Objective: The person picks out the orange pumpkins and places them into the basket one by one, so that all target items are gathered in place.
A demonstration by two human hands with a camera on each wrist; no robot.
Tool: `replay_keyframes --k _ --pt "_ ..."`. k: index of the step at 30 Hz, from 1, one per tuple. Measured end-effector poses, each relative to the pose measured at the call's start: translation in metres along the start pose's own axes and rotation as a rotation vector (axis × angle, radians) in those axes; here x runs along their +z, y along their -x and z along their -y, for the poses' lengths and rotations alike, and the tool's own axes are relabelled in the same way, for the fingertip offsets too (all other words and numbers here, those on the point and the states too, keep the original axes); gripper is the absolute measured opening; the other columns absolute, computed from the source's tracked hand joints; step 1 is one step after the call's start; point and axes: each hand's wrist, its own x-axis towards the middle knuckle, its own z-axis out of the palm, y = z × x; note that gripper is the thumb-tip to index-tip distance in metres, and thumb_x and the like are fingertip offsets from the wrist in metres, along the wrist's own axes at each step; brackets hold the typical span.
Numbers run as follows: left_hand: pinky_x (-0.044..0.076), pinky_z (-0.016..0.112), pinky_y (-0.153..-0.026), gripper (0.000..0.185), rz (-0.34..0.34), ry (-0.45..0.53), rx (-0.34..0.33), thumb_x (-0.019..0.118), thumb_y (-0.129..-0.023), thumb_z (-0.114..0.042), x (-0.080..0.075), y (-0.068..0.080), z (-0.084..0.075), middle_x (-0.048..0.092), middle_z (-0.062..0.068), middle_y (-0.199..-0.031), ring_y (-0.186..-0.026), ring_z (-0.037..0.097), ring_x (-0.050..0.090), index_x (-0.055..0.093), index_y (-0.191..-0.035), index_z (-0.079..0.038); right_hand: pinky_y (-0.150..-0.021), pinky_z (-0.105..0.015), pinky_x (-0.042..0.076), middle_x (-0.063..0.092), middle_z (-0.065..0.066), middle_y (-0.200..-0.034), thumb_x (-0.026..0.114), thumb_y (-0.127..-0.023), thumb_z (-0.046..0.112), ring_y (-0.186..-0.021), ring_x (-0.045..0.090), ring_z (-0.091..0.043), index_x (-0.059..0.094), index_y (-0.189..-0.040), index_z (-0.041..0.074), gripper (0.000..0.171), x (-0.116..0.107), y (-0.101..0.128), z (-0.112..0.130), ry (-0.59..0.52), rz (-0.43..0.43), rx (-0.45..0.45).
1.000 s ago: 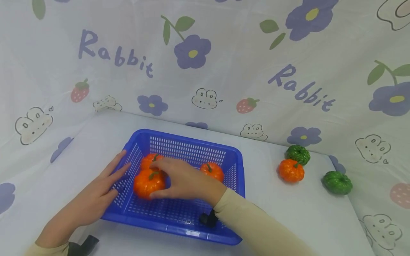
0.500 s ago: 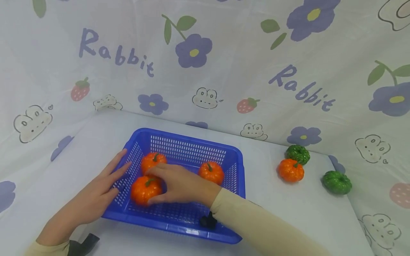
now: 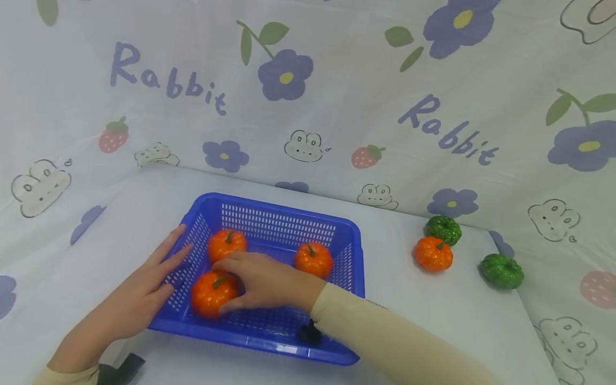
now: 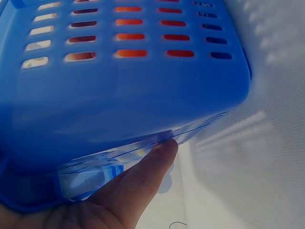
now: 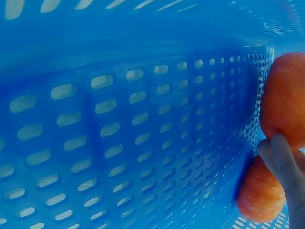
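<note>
A blue slotted basket (image 3: 346, 230) sits on the white table and holds three orange toy pumpkins. My right hand (image 3: 260, 280) reaches into it and grips the front left pumpkin (image 3: 209, 294), thumb below and fingers over its top. In the right wrist view a fingertip (image 5: 281, 157) lies against that orange pumpkin (image 5: 286, 102), with the basket's slotted wall (image 5: 119, 133) behind. Another pumpkin (image 3: 226, 243) sits at the back left and one more (image 3: 314, 259) at the right. My left hand (image 3: 144, 291) rests flat with straight fingers against the basket's left wall; its thumb (image 4: 152, 162) touches the rim (image 4: 124, 95).
To the right of the basket an orange pumpkin (image 3: 433, 254) and two green pumpkins (image 3: 443, 229) (image 3: 501, 270) lie on the table. A printed cloth (image 3: 308, 96) with flowers and rabbits hangs close behind and wraps both sides. Black wrist mounts (image 3: 308, 334) show at both sleeves.
My right hand has drawn the gripped pumpkin down and toward the basket's front left corner. The left hand has kept its place on the wall.
</note>
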Motion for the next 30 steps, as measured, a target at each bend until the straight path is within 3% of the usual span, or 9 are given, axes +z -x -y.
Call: replay_keyframes --k 8,11,13,16,18,22,26,30 --pt "0.03 0.072 -0.115 0.068 -0.002 0.006 0.001 0.056 -0.101 0.002 0.0 0.0 -0.001 0.002 0.002 -0.183 -0.163 0.045 0.016 0.039 -0.167 -0.003 -0.113 -0.026 0.048 0.061 0.005 -0.153 0.082 -0.096 0.049 -0.133 0.059 -0.008 0.058 -0.156 0.019 0.072 0.002 0.0 0.0 0.02 0.007 0.001" --pt "0.027 0.063 -0.121 0.068 -0.008 0.008 0.007 0.055 -0.101 0.003 0.0 0.001 -0.001 0.003 0.002 -0.183 -0.163 0.045 0.016 0.04 -0.167 -0.003 -0.111 -0.024 0.049 0.061 0.005 -0.153 0.082 -0.096 0.048 -0.13 0.06 -0.007 0.057 -0.156 0.019 0.072 0.002 0.0 0.0 0.018 0.004 -0.002" --pt "0.023 0.05 -0.126 0.067 -0.014 0.01 0.011 0.055 -0.101 0.003 0.001 0.001 -0.001 0.004 0.002 -0.183 -0.163 0.044 0.016 0.04 -0.167 -0.003 -0.107 -0.02 0.05 0.062 0.006 -0.152 0.083 -0.096 0.046 -0.124 0.061 -0.005 0.058 -0.156 0.018 0.071 0.001 0.0 -0.001 0.01 -0.006 -0.008" --pt "0.022 0.049 -0.127 0.067 -0.009 0.017 0.004 0.055 -0.102 0.002 0.0 0.001 -0.001 0.003 0.001 -0.183 -0.163 0.044 0.016 0.039 -0.167 -0.003 -0.1 -0.015 0.051 0.064 0.007 -0.148 0.085 -0.096 0.041 -0.114 0.063 -0.004 0.059 -0.156 0.016 0.07 -0.001 0.0 -0.002 -0.016 -0.035 -0.021" --pt "0.02 0.041 -0.128 0.067 -0.01 0.018 0.006 0.054 -0.102 0.002 0.0 0.001 0.0 0.003 0.001 -0.183 -0.163 0.044 0.015 0.039 -0.167 -0.003 -0.099 -0.014 0.05 0.065 0.007 -0.146 0.085 -0.095 0.039 -0.111 0.063 -0.004 0.06 -0.154 0.014 0.069 -0.002 0.001 -0.003 -0.03 -0.061 -0.032" --pt "0.019 0.044 -0.129 0.067 -0.007 0.014 0.001 0.054 -0.102 0.002 0.0 0.001 0.0 0.003 0.001 -0.183 -0.163 0.044 0.015 0.039 -0.167 -0.002 -0.107 -0.017 0.047 0.066 0.005 -0.147 0.084 -0.097 0.04 -0.118 0.062 -0.005 0.061 -0.153 0.013 0.067 -0.008 0.003 -0.002 -0.027 -0.102 -0.046" --pt "0.023 0.063 -0.122 0.067 0.003 0.014 -0.011 0.054 -0.102 0.002 0.0 0.001 0.0 0.001 0.001 -0.183 -0.163 0.045 0.015 0.039 -0.167 -0.002 -0.111 -0.023 0.048 0.065 0.004 -0.149 0.083 -0.097 0.045 -0.125 0.062 -0.007 0.061 -0.154 0.015 0.068 -0.015 0.007 0.001 -0.005 -0.145 -0.035" --pt "0.027 0.069 -0.117 0.067 0.003 0.011 -0.015 0.055 -0.102 0.002 0.0 0.001 0.0 0.002 0.002 -0.183 -0.163 0.045 0.016 0.039 -0.167 -0.002 -0.113 -0.028 0.049 0.064 0.003 -0.15 0.083 -0.096 0.048 -0.132 0.062 -0.011 0.062 -0.153 0.016 0.068 -0.024 0.011 0.004 -0.006 -0.204 -0.02"
